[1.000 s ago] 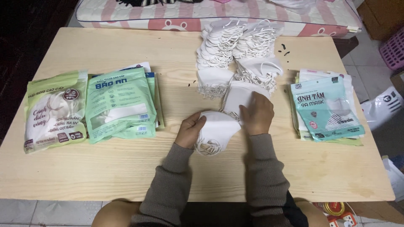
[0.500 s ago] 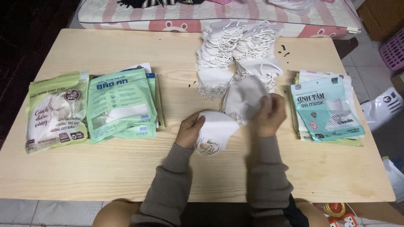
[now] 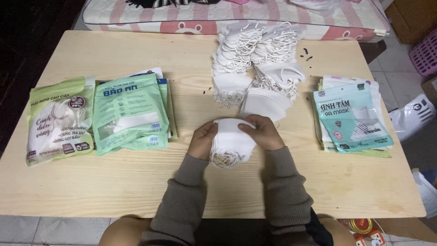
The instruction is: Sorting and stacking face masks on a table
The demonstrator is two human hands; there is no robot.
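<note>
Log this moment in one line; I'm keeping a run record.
left hand: on mask stack | right hand: on mask stack | stack: on table

Mask heap (image 3: 259, 59) between packet stacks (image 3: 129, 114)

Even, soft overhead light on the table (image 3: 114, 54), sharp focus, dark upper-left corner, slight wide-angle bowing.

There is one view only, from a camera on the person's head, looking steeply down and forward across the counter (image 3: 114, 191). It sits close enough that both sleeves enter at the bottom centre of the frame, yet almost the whole counter fits. A bed's (image 3: 136, 18) edge runs along the top, with floor at the right.
</note>
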